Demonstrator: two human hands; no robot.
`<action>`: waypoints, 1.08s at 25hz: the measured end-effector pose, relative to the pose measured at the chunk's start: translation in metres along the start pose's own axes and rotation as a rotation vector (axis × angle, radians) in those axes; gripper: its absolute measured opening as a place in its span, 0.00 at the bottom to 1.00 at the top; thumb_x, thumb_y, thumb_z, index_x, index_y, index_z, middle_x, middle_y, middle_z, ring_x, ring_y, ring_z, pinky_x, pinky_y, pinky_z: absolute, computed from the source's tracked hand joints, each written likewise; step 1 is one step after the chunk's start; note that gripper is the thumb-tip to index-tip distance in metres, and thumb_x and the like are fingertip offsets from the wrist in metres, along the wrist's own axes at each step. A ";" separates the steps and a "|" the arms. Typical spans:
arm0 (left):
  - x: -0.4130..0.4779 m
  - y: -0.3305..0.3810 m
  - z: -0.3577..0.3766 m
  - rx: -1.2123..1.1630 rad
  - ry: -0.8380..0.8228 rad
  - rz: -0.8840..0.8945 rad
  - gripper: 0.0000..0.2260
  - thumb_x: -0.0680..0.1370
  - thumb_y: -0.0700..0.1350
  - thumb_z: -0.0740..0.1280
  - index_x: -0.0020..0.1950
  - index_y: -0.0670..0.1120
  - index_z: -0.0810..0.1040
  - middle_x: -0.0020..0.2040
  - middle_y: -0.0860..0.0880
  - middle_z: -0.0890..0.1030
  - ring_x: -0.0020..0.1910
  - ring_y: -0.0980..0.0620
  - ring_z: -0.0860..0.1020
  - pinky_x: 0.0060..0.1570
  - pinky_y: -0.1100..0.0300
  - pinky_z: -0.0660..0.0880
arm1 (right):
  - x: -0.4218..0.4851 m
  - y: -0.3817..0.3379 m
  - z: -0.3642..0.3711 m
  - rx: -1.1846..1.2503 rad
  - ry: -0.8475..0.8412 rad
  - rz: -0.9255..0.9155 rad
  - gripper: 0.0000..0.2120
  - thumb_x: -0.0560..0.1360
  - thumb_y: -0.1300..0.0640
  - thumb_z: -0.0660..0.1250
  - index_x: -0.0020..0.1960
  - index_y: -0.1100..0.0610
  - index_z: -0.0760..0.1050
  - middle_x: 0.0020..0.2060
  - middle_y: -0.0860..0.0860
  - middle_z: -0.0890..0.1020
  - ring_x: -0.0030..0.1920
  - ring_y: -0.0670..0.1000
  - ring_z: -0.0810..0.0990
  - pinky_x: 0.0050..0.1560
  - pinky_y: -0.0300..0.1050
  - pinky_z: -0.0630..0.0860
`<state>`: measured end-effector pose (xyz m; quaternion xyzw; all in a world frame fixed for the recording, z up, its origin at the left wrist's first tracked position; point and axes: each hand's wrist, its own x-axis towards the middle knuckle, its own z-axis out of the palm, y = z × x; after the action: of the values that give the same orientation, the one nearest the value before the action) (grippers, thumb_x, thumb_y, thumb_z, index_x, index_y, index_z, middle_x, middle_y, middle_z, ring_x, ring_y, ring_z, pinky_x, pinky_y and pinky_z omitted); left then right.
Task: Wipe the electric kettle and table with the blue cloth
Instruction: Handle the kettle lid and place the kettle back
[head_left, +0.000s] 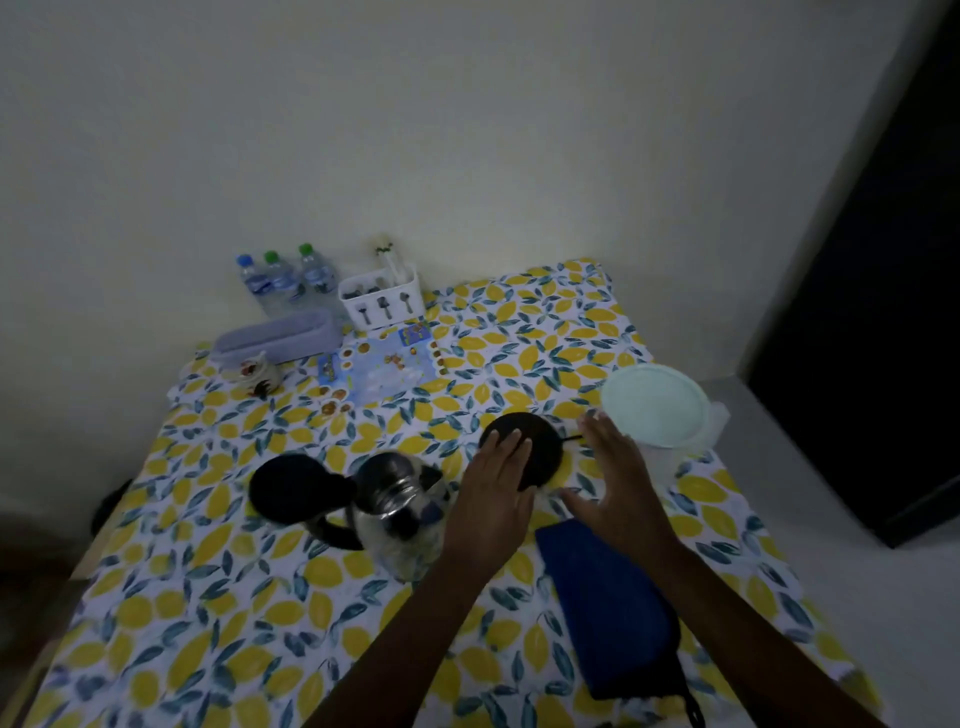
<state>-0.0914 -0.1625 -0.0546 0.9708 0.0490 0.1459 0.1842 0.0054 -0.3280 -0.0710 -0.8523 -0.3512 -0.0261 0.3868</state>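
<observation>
The electric kettle (395, 499) has a steel body and stands at the table's middle with its black lid (288, 486) swung open to the left. Its round black base (540, 447) lies to the right. My left hand (496, 493) lies flat with fingers spread, its fingertips on the base's near edge. My right hand (615, 478) hovers open just right of the base, holding nothing. The blue cloth (608, 597), folded, lies on the lemon-print table (208, 597) under my right forearm.
A white lidded bucket (657, 405) stands at the right edge. At the back are three water bottles (283, 278), a white cutlery caddy (382, 299), a grey tray (278, 335), a mug (260, 374) and a printed mat (379, 366). The wall is behind.
</observation>
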 end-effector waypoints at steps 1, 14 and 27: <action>-0.015 -0.014 -0.010 0.002 0.009 -0.030 0.24 0.81 0.49 0.59 0.76 0.47 0.60 0.77 0.47 0.61 0.77 0.48 0.52 0.75 0.52 0.50 | -0.001 -0.016 0.019 0.005 -0.047 -0.026 0.42 0.71 0.43 0.70 0.77 0.53 0.54 0.76 0.46 0.55 0.77 0.44 0.47 0.75 0.45 0.43; -0.133 -0.136 -0.114 -0.273 0.387 -0.611 0.34 0.79 0.50 0.63 0.78 0.46 0.46 0.79 0.42 0.52 0.77 0.44 0.54 0.72 0.53 0.60 | 0.013 -0.128 0.149 0.089 -0.292 0.135 0.53 0.65 0.49 0.79 0.77 0.60 0.50 0.77 0.57 0.54 0.77 0.55 0.55 0.74 0.53 0.61; -0.064 -0.138 -0.078 0.137 -0.231 -0.102 0.22 0.82 0.50 0.47 0.74 0.46 0.62 0.78 0.45 0.58 0.77 0.38 0.51 0.72 0.37 0.58 | 0.017 -0.127 0.139 0.032 -0.230 0.101 0.39 0.68 0.53 0.76 0.73 0.58 0.61 0.72 0.57 0.66 0.69 0.57 0.69 0.63 0.48 0.69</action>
<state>-0.1821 -0.0173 -0.0533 0.9877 0.0865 0.0202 0.1288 -0.0922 -0.1666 -0.0819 -0.8601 -0.3502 0.0968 0.3582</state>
